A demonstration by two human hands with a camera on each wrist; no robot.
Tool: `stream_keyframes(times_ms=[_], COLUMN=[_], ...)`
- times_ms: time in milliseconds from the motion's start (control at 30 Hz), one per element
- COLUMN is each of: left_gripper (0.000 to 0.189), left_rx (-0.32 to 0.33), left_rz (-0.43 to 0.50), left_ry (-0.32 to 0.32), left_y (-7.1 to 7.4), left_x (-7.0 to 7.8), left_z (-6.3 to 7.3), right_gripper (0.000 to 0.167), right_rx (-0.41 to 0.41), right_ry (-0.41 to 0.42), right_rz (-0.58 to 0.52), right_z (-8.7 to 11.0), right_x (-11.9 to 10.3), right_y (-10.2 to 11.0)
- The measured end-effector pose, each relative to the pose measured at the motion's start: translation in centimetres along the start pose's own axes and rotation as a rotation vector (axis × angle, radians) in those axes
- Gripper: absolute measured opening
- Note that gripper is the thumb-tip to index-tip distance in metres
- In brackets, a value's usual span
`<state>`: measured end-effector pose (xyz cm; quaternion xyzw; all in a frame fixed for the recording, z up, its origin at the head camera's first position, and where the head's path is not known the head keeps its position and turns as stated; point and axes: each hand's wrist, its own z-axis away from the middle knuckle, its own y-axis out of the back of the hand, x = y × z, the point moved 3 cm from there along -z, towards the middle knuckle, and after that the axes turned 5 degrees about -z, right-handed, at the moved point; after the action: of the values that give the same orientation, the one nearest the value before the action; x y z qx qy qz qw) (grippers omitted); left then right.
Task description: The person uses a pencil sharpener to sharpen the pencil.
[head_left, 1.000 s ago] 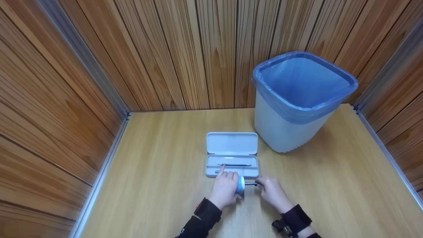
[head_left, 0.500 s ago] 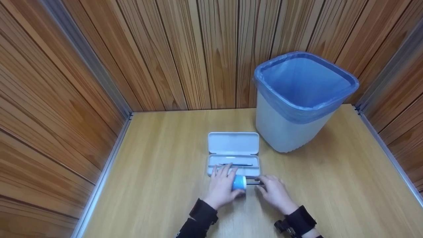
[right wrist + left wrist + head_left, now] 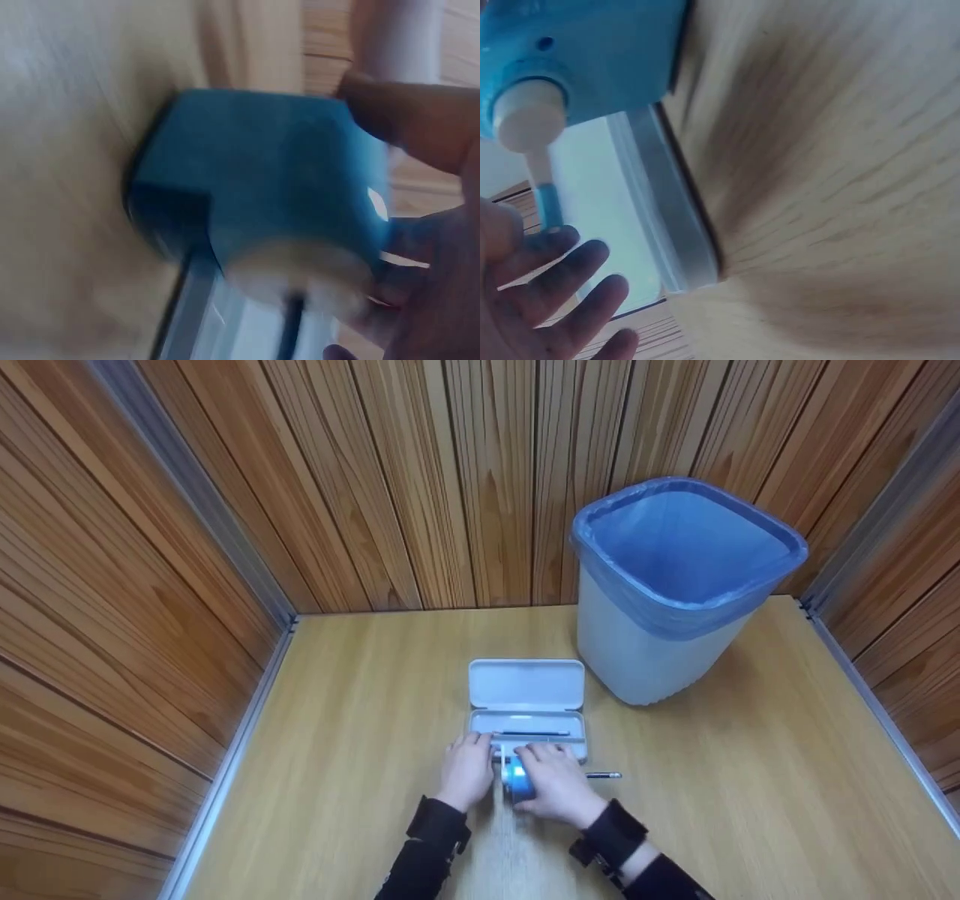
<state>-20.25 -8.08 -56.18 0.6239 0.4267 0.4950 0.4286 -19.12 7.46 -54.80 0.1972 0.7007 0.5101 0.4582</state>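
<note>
A blue crank pencil sharpener (image 3: 519,780) stands on the table, gripped by my right hand (image 3: 559,786) from above with its fingers over the body. A dark pencil (image 3: 604,775) sticks out of its right side; in the right wrist view the pencil (image 3: 292,326) enters the pale round front. On the left side is the crank (image 3: 536,161), white with a blue knob. My left hand (image 3: 466,771) is beside it, fingers loosely extended, one fingertip right at the knob's end. Behind the sharpener lies an open white pencil case (image 3: 526,685) with another pencil (image 3: 532,733) inside.
A white bin (image 3: 645,660) with a blue liner (image 3: 690,540) stands at the back right of the wooden table (image 3: 360,720). Wood-panelled walls (image 3: 495,480) enclose the back and sides, with metal strips along the corners and side edges.
My left hand has let go of the sharpener and moved left to the crank. My right hand has left the pencil and taken hold of the sharpener, which has shifted left.
</note>
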Motion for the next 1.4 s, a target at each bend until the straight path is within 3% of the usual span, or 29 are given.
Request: stream_keyframes(times_ms=[167, 400, 633, 867, 967, 1100, 1267, 1400], left_gripper=[0.020, 0.017, 0.012, 0.008, 0.009, 0.015, 0.021, 0.019], left_rx=[-0.032, 0.003, 0.135, 0.134, 0.068, -0.119, -0.310, -0.366], left_rz=[-0.024, 0.020, 0.049, 0.114, 0.139, 0.152, 0.108, 0.021], left_ry=[-0.013, -0.025, -0.114, -0.189, -0.218, -0.199, -0.115, -0.089], left_y=[-0.4, 0.5, 1.3, 1.6, 1.2, -0.4, -2.3, -2.7], left_x=[0.1, 0.3, 0.4, 0.4, 0.4, 0.0, -0.6, -0.8], left_z=[-0.1, 0.1, 1.6, 4.1, 5.4, 6.3, 5.3, 3.6], right_gripper=[0.077, 0.076, 0.074, 0.067, 0.065, 0.064, 0.063, 0.063], right_rx=[-0.040, -0.050, -0.049, 0.008, 0.021, 0.030, 0.042, 0.040], right_ry=[-0.070, -0.121, -0.156, -0.115, -0.099, -0.086, -0.058, -0.040], right_rz=[0.064, 0.067, 0.055, 0.086, 0.100, 0.107, 0.109, 0.123], right_z=[-0.8, -1.3, -1.5, -1.4, -1.4, -1.3, -1.1, -1.1], right_x=[-0.2, -0.4, -0.4, -0.3, -0.2, 0.0, -0.1, -0.2], right_y=[-1.3, -1.4, -1.6, -1.6, -1.5, -1.5, -1.5, -1.6])
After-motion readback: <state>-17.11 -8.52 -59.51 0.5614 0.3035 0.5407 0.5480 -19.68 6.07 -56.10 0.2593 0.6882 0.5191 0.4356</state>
